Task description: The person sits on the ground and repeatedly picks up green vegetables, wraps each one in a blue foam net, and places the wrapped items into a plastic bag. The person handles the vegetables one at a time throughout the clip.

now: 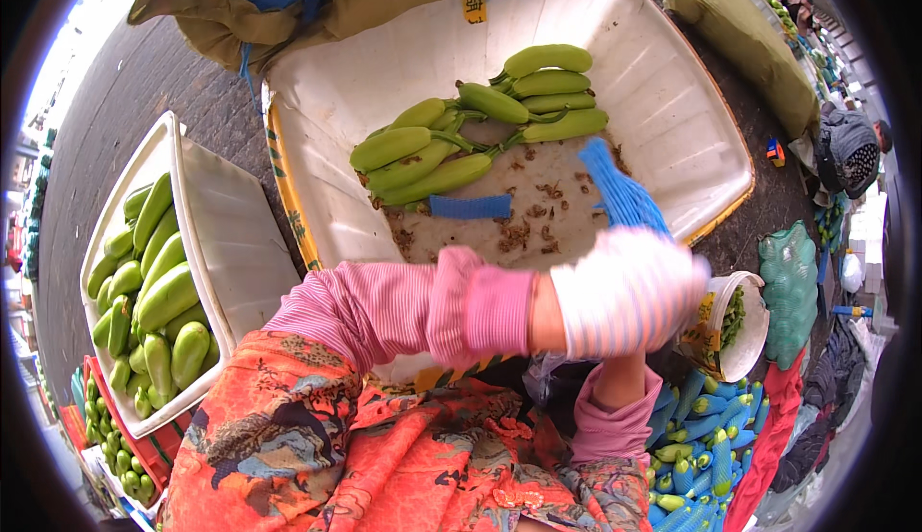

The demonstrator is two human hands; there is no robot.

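Left sleeve (375,302): pink with fine pale stripes, loose gathered fabric, ending in broad cuff (499,311) of deeper pink. Left hand (639,287) in white glove (595,316) with narrow pastel stripes, outer edge blurred. Short bare gap between cuff and glove. Right sleeve (610,426): similar pink, rumpled. Main garment (403,446): bright orange-red, large print in dark, grey-blue and tan patches.

A broad white tub (687,95) carried green gourds (492,102), bunched in two groups with their stems meeting near the middle. A short blue strip (471,206) lay flat just beside the left group, and withered brown bits (514,236) littered the tub's stained bottom. Around the tub ran a dark floor (106,167), where an olive sack (735,42) and a small blue-and-orange box (776,153) lay to the right.
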